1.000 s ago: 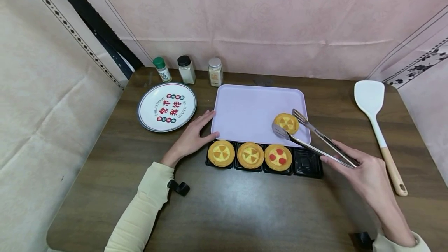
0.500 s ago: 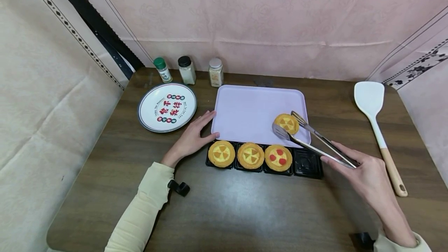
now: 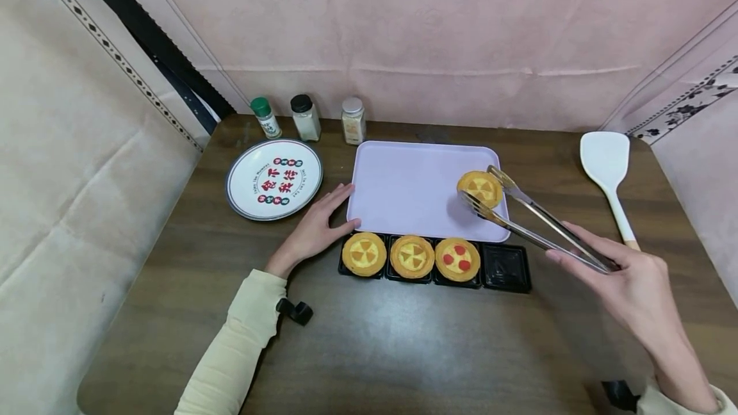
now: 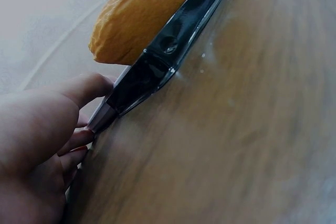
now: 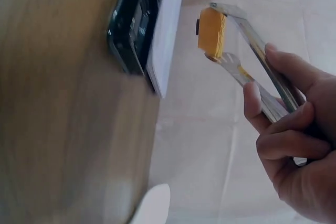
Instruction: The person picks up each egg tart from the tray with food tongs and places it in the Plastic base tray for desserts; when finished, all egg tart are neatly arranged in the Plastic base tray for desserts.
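My right hand (image 3: pixel 628 287) grips metal tongs (image 3: pixel 530 234) by their dark handles. A round yellow tart (image 3: pixel 480 188) sits between the tong tips, over the right part of a lilac tray (image 3: pixel 403 178). In the right wrist view the tart (image 5: pixel 211 31) is held up, apart from the tray. My left hand (image 3: pixel 317 229) touches the tray's left edge with straight fingers, thumb at the near corner. In front of the tray lies a black compartment tray (image 3: pixel 507 269). Three of its compartments hold tarts, one topped with red dots (image 3: pixel 458 260); the rightmost compartment is bare.
A white plate (image 3: pixel 242 175) with red lettering lies left of the lilac tray. Behind stand a green-capped shaker (image 3: pixel 266 119), a black-capped jar (image 3: pixel 305 119) and a grey-capped jar (image 3: pixel 353 122). A white spatula (image 3: pixel 605 159) lies at right, its handle partly behind my right hand.
My right hand has moved right, and the tongs have raised the tart off the lilac tray. A shadow now shows beneath it. My left hand stays at the tray's edge.
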The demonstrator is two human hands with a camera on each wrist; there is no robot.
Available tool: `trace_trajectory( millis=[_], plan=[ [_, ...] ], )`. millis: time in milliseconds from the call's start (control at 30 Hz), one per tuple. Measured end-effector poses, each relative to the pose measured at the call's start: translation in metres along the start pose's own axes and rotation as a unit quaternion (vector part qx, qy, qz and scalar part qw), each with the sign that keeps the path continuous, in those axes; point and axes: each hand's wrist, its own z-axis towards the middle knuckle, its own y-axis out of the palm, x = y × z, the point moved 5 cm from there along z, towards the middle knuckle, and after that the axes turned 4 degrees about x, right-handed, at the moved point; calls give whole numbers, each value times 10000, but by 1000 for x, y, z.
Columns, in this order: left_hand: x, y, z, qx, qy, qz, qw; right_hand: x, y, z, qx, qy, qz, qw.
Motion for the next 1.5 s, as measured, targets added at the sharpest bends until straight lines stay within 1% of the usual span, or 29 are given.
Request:
trace_trajectory(
  millis=[33,133,267,333,400,433,533,633,733,833,900,1033,1133,1167,1233,1267,1300,1333,1400,1467,1500],
  plan=[
    [0,0,0,2,-3,2,10000,1,-6,-1,-1,-43,-12,10000],
    [1,0,-1,15,-10,-1,10000,10,-26,-9,-58,160,-49,9998],
    [1,-1,-1,22,-18,29,10000,24,-44,-26,-430,358,357,9978],
    [1,-1,-1,14,-29,43,10000,30,-48,-35,-667,298,602,9955],
    [0,0,0,-11,-42,51,10000,35,-50,-45,-898,221,733,9930],
    [0,0,0,-21,-49,44,10000,36,-50,-50,-932,88,774,9926],
    [0,1,0,-22,-38,40,10000,38,-51,-61,-911,-309,804,9921],
    [-1,1,1,16,3,41,10000,38,-50,-66,-757,-642,674,9928],
    [-1,1,1,39,35,41,10000,37,-50,-67,-746,-582,327,9950],
    [-1,1,1,26,33,33,10000,36,-48,-68,-815,-527,169,9951],
    [0,1,1,14,25,39,10000,35,-48,-68,-851,-553,132,9947],
    [0,1,1,-3,14,67,10000,35,-47,-67,-930,-426,118,9947],
    [0,1,1,-18,-8,62,10000,35,-47,-67,-927,-431,175,9946],
    [0,1,1,-30,-15,58,10000,35,-48,-66,-893,-363,224,9951],
    [1,1,2,-40,-12,41,10000,36,-50,-64,-806,-25,409,9959],
    [0,2,2,-35,1,35,10000,36,-52,-60,-706,146,593,9956],
    [0,2,2,-29,14,25,10000,37,-53,-56,-600,456,774,9942],
    [0,1,2,-18,21,21,10000,37,-54,-51,-399,775,843,9926],
    [0,1,2,12,52,21,10000,40,-54,-39,-90,1591,909,9830],
    [0,2,1,30,67,24,10000,46,-50,-26,233,2167,674,9736],
    [0,2,1,31,64,22,10000,50,-46,-20,257,2484,369,9676]
  ],
)
